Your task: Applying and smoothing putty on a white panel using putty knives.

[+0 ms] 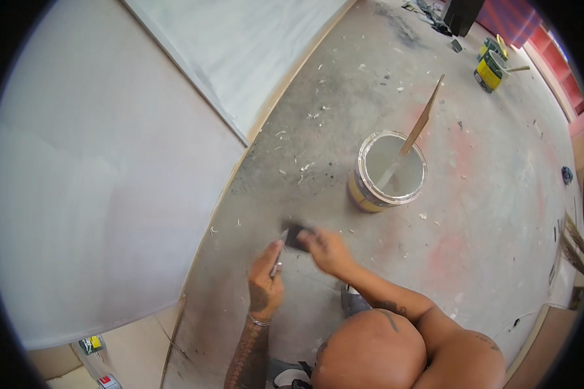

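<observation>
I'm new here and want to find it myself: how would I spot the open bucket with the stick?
Look at the grey concrete floor right of the big pale panel. The bucket stands just beyond the person's hands, yellow-sided, holding pale paste, with a wooden stick leaning out, unlike the distant cans.

One open bucket (390, 172) (stick inside), two hands (266, 282)

In my left hand (266, 280) I hold a thin metal scraper (279, 254), blade tilted toward one o'clock. My right hand (326, 249), at two o'clock from the left, pinches a small dark block (296, 235) against the blade tip.
</observation>
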`<state>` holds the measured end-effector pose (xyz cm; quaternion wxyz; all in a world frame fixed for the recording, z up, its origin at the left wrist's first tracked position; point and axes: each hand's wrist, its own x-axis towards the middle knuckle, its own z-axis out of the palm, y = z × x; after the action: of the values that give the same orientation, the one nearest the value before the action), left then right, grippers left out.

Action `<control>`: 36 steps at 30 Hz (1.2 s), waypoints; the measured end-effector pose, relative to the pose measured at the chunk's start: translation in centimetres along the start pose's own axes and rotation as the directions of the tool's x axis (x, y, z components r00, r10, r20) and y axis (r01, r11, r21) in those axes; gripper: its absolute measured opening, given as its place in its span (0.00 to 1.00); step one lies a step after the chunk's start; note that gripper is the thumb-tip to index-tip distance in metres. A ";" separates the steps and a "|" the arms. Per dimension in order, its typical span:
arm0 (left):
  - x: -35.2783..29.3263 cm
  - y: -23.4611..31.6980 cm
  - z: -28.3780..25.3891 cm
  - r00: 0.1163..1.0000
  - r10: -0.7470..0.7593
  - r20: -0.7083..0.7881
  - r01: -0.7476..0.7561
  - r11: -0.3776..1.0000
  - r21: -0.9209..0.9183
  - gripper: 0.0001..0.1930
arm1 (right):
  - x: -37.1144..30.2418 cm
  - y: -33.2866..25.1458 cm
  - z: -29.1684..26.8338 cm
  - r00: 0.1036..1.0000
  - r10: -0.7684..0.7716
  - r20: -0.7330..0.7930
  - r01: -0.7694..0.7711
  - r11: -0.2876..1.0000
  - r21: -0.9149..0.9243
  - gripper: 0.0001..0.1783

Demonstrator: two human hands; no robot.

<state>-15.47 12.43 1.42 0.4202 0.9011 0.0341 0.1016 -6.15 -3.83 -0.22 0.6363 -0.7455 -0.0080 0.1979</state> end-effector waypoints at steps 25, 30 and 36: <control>0.3 -4.7 -1.1 0.587 -0.571 0.574 0.227 -0.564 -0.794 0.18 | -2.6 1.4 -1.6 0.984 -0.136 -0.115 0.149 0.982 0.113 0.18; 0.7 0.3 1.3 0.454 -0.553 0.699 0.444 -0.539 -0.715 0.16 | -2.6 -4.0 -0.3 0.382 -0.809 0.446 0.924 0.341 -0.172 0.21; 0.7 0.2 -1.4 0.553 -0.581 0.597 0.697 -0.070 -0.713 0.19 | 4.7 1.3 -1.5 0.955 -0.285 -0.086 0.249 0.923 -0.292 0.15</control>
<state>-15.11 13.51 2.56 0.8402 0.3665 0.3680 -0.1560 -1.72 -4.27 -2.64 0.5454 -0.8305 -0.0969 0.0584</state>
